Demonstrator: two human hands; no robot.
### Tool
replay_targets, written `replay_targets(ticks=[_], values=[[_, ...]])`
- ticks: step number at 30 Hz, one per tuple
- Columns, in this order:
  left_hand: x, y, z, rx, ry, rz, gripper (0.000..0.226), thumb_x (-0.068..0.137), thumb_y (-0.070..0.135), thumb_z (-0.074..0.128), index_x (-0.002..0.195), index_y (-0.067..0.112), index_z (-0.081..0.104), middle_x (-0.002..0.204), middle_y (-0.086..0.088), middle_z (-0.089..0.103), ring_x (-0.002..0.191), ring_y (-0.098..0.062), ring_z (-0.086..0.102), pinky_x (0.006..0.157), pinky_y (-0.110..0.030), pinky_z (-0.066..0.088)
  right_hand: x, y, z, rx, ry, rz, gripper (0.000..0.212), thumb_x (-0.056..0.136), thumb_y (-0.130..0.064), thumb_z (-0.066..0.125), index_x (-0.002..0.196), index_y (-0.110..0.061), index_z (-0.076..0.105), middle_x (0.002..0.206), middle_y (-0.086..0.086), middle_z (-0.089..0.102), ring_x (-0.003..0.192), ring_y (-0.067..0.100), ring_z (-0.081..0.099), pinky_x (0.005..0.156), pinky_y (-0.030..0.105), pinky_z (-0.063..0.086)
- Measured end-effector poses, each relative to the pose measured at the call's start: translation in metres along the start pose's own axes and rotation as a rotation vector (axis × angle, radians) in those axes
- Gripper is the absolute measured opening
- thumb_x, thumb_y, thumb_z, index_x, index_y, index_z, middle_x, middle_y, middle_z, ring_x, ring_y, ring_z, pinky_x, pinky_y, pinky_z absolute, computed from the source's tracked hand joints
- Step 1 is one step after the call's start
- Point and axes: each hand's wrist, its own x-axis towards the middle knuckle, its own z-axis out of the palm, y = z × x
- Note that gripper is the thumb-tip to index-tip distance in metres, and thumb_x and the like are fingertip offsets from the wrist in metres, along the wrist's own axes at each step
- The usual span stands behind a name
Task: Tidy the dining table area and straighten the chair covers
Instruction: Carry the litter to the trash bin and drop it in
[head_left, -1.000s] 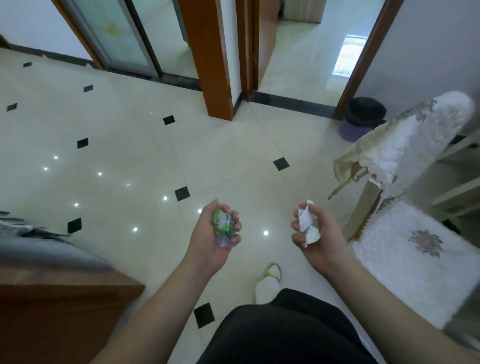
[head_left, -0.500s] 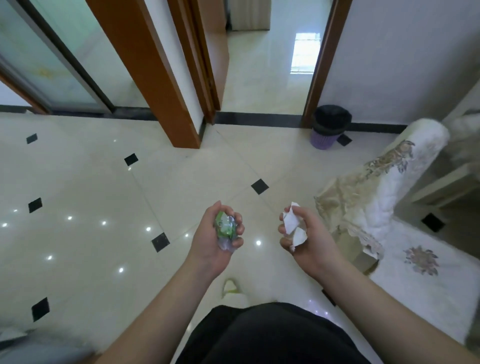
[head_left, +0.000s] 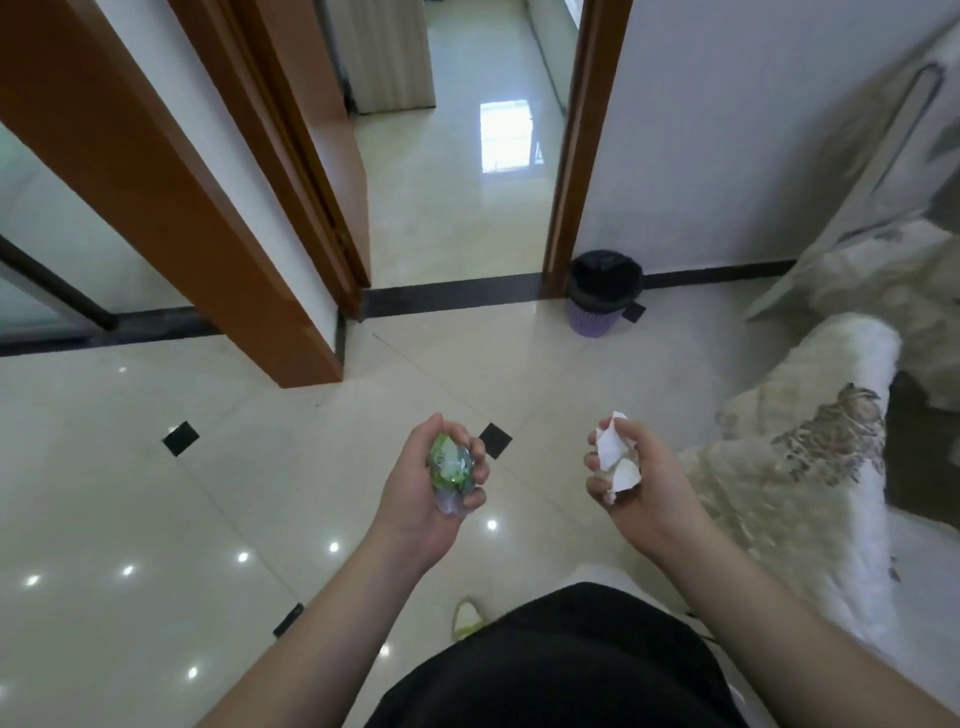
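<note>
Both hands are out in front over the tiled floor (head_left: 156, 493), each one balled up around a bit of rubbish. The left hand (head_left: 431, 493) is curled tight around a scrunched green and clear plastic wrapper (head_left: 451, 462), with the fingers wrapped over the right side of it and the thumb up top. The right hand (head_left: 639, 488) is closed on a crumpled white tissue (head_left: 613, 457), a corner of it poking up past the knuckles.

Over on the right there's a chair with a fluffy cream chair cover (head_left: 800, 467) that has a brownish embroidered patch, and it looks bunched and slumped rather than sitting neat. It's just to the right of the right hand, not touching it as far as I can see. Farther back on the right there's more white fabric over another chair, kind of blurry.

Straight ahead at the far wall sits a small purple bin (head_left: 602, 301) with a black liner, right beside the wooden door frame (head_left: 576, 156) of an open doorway. The bin is well apart from both hands. Near the bottom you can see black shorts and a slipper (head_left: 465, 618) with green trim on the floor.
</note>
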Motion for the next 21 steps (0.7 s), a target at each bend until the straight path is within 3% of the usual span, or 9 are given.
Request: replay_targets(ticks=[11,17,21], values=[[0.169,0.064,0.074,0.08,-0.087,-0.071,0.028,0.088,0.038,0.047,0.071,0.016,0.05,0.07,-0.003,0.051,0.055,-0.014,0.046,0.043,-0.02,0.025,0.11,-0.085,0.01,0.083,0.121,-0.087,0.015,0.092,-0.021,0.048,0.081,-0.016,0.057,0.075,-0.001,0.057,0.059,0.012,0.048,0.038,0.02,0.033],[0.257,0.086,0.155,0.164,-0.108,-0.125,0.034,0.092,0.039,0.044,0.069,0.015,0.052,0.07,-0.003,0.05,0.054,-0.013,0.046,0.042,-0.019,0.026,0.172,-0.162,0.0,0.163,0.085,-0.06,0.013,0.092,-0.022,0.049,0.086,-0.014,0.057,0.076,0.002,0.056,0.059,0.013,0.048,0.038,0.02,0.032],[0.303,0.107,0.203,0.137,-0.178,-0.072,0.034,0.09,0.042,0.045,0.073,0.014,0.051,0.071,-0.004,0.051,0.056,-0.015,0.046,0.039,-0.019,0.029,0.209,-0.212,-0.004,0.123,0.063,-0.04,0.014,0.093,-0.022,0.047,0.089,-0.013,0.057,0.078,0.004,0.056,0.057,0.013,0.049,0.039,0.021,0.031]])
